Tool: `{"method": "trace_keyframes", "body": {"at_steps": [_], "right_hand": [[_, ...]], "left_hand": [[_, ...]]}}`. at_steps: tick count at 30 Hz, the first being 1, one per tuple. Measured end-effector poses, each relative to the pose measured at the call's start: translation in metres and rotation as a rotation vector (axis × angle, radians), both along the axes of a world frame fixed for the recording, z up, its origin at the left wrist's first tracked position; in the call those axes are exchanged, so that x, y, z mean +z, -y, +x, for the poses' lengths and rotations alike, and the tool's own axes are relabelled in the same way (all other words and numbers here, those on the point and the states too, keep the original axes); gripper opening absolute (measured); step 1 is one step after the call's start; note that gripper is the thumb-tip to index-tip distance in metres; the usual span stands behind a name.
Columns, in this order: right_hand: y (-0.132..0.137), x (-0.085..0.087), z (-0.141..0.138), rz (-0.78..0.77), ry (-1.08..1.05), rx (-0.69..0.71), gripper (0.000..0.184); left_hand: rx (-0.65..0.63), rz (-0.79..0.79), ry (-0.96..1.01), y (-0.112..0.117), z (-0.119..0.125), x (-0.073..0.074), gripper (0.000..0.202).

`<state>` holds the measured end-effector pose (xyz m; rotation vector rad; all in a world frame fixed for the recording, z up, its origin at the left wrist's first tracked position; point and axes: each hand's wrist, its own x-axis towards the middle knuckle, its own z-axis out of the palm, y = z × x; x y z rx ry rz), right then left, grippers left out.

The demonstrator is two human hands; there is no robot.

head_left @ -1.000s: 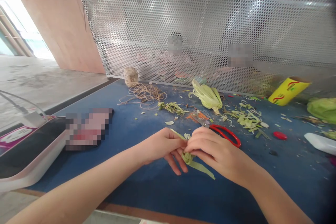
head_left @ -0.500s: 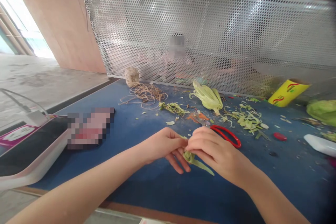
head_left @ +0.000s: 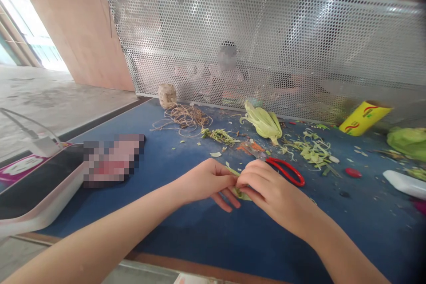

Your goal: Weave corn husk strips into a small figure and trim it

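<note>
My left hand (head_left: 211,182) pinches a small piece of green corn husk (head_left: 244,195) between thumb and forefinger, its lower fingers loosely extended below. From the other side my right hand (head_left: 271,186) grips the same husk, fingertips meeting those of the left. Most of the husk is hidden by my fingers, so its shape is unclear. Just beyond the right hand lie red-handled scissors (head_left: 289,172), blades pointing away. A larger pale green corn husk bundle (head_left: 264,122) rests farther back. Shredded green strips (head_left: 313,151) are scattered to its right, with a smaller bound bunch (head_left: 219,136) to its left.
A perforated metal screen (head_left: 199,31) borders the blue table's (head_left: 173,155) back, with a person (head_left: 228,73) behind it. Tangled twine (head_left: 188,117) lies near a pale cylinder (head_left: 167,95). A yellow tube (head_left: 364,117) is at right; a white-rimmed tray (head_left: 63,195) stands at left.
The husk's long loose end, which stuck out to the lower right, no longer shows; only a short part is visible under my fingers. Both hands stay together in nearly the same place.
</note>
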<state>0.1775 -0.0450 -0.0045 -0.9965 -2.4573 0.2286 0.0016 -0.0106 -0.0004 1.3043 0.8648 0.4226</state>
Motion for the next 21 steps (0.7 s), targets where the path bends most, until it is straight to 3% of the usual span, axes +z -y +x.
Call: {"method": "trace_keyframes", "body": {"at_steps": [6,12,17,21], "right_hand": [[-0.0027,0.0007,0.0026,-0.023,-0.040,-0.056,0.012],[-0.0014,0.0035,0.0002,-0.060,-0.100,-0.070,0.014],[-0.0018,0.0011,-0.0024,-0.074,-0.184,-0.089,0.013],[-0.0030,0.0001,-0.0011,-0.111,-0.402,-0.103,0.017]], "left_hand": [[-0.090,0.071,0.045,-0.0040,-0.0067,0.0013,0.038],[-0.068,0.171,-0.004,-0.0048,-0.0076,-0.0008,0.014],[-0.029,0.244,-0.024,-0.0046,-0.0052,0.0007,0.013],[0.015,0.194,0.058,-0.0046,-0.0061,0.0033,0.016]]}}
